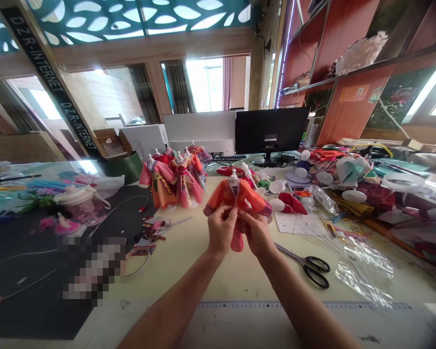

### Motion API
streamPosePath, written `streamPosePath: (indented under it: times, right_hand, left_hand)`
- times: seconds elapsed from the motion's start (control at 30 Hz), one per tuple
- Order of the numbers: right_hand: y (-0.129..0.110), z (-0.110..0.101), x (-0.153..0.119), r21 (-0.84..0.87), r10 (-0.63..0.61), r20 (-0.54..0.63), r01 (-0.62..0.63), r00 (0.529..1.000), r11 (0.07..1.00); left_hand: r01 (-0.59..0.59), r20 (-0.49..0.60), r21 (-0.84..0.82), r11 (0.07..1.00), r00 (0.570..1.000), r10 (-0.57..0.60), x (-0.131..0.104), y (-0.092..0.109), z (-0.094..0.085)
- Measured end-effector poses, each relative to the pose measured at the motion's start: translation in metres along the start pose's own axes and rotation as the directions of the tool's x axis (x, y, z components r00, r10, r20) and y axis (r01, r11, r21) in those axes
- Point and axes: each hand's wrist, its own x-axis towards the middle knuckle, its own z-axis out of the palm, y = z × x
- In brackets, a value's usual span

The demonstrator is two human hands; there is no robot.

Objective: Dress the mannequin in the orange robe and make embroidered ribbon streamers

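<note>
A small orange doll robe (221,193) with wide sleeves and a patterned collar hangs on a little white-topped stand in front of me. Below it shows a pinkish-red skirt (237,241). My left hand (221,228) pinches the robe's front at the lower end of the collar. From the other side, my right hand (255,229) pinches the same spot, its fingertips nearly meeting the left ones. What exactly lies between the fingertips is too small to make out. Black-handled scissors (307,265) lie on the table to the right of my right hand.
Several dressed doll stands (183,182) are grouped at the back left. Patterned fabric strips (150,232) lie left of my hands. A long ruler (247,305) crosses the near table. Clear plastic bags (366,271) and a fabric heap (392,194) fill the right side; monitors (269,133) stand behind.
</note>
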Motion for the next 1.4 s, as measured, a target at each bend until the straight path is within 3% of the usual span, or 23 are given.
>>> streamPosePath:
  times: [0.33,0.53,0.67,0.8,1.0,1.17,1.4]
  right_hand:
    - [-0.006,0.001,-0.003,-0.097,-0.028,0.002,0.028,1.0,0.995]
    - [-0.005,-0.002,-0.002,-0.28,-0.112,-0.006,0.106,0.994,0.954]
    - [-0.005,-0.006,-0.006,-0.494,-0.258,-0.016,0.216,0.966,0.842]
    - [-0.005,-0.006,-0.011,-0.68,-0.446,0.029,0.344,0.895,0.647]
    - [-0.006,-0.005,-0.01,-0.799,-0.538,0.151,0.423,0.829,0.428]
    - [-0.008,-0.005,-0.009,-0.825,-0.557,0.205,0.448,0.805,0.344]
    - [-0.013,-0.002,-0.008,-0.838,-0.562,0.23,0.455,0.794,0.3]
  left_hand:
    - [0.156,0.1,-0.162,0.974,0.985,-0.141,-0.001,0.007,0.003]
    - [0.181,0.129,-0.186,0.966,0.979,-0.158,0.0,0.006,0.0]
    - [0.186,0.115,-0.194,0.963,0.979,-0.166,0.002,0.003,-0.003]
    - [0.188,0.1,-0.196,0.962,0.98,-0.171,0.003,0.001,-0.005]
    - [0.189,0.121,-0.204,0.961,0.979,-0.167,0.003,-0.001,-0.005]
    - [0.175,0.13,-0.193,0.966,0.98,-0.151,0.005,-0.004,-0.006]
    - [0.144,0.131,-0.139,0.98,0.983,-0.126,0.005,-0.003,-0.01]
